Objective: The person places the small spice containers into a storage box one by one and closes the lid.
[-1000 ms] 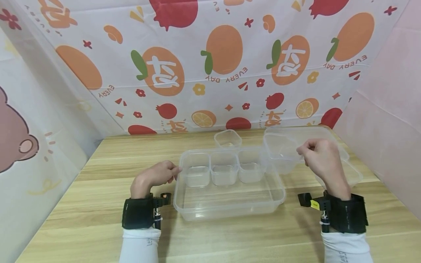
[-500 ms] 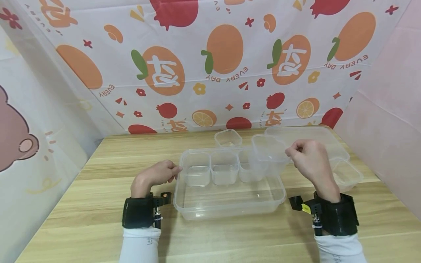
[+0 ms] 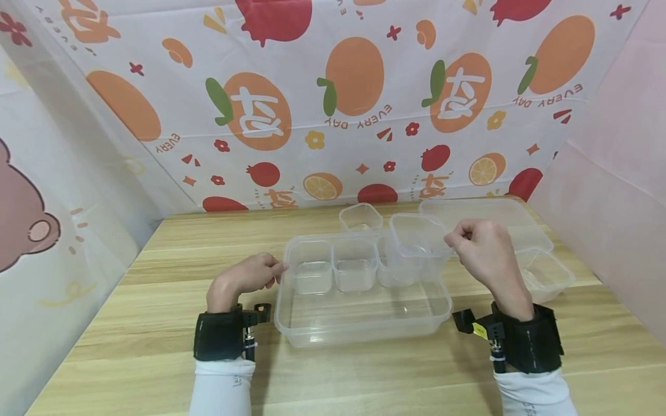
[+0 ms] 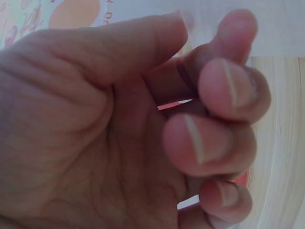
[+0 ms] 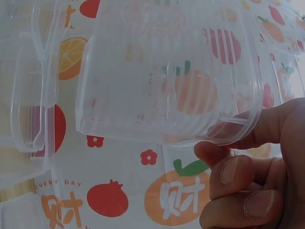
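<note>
The right hand (image 3: 481, 249), pinching a small clear tub (image 3: 420, 237) by its rim, has carried it leftward over the large tray (image 3: 364, 332), while the left hand (image 3: 248, 276), fingers curled, steadies the tray's left edge.

"EVERY DAY" printed upside down beside oranges on backdrop cloth (image 3: 359, 124); also readable in right wrist view.

Makeshift recording booth, fruit-print plastic sheeting (image 3: 333, 98) hung as walls, wooden table (image 3: 156, 323)
</note>
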Available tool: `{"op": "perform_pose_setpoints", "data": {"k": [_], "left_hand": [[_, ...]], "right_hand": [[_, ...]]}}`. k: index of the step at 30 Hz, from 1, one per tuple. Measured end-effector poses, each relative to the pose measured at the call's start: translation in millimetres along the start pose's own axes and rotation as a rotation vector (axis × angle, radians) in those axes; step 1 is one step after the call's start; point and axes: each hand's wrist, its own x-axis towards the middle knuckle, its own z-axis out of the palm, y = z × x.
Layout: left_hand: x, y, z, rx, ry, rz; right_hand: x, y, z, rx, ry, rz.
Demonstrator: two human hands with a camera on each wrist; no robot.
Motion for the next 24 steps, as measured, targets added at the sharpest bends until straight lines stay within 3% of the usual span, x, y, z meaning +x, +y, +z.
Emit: {"op": "perform_pose_setpoints", "data": {"k": [9,24], "left_hand": [[-0.4,0.4,0.2,-0.006,-0.007,0.01],[-0.1,1.4,0.5,-0.008,-0.005,0.009]], "right_hand": [[-1,-11,5,0.009,-0.026,-0.003],[-1,-28,24,0.035,-0.045,-0.081]]}}
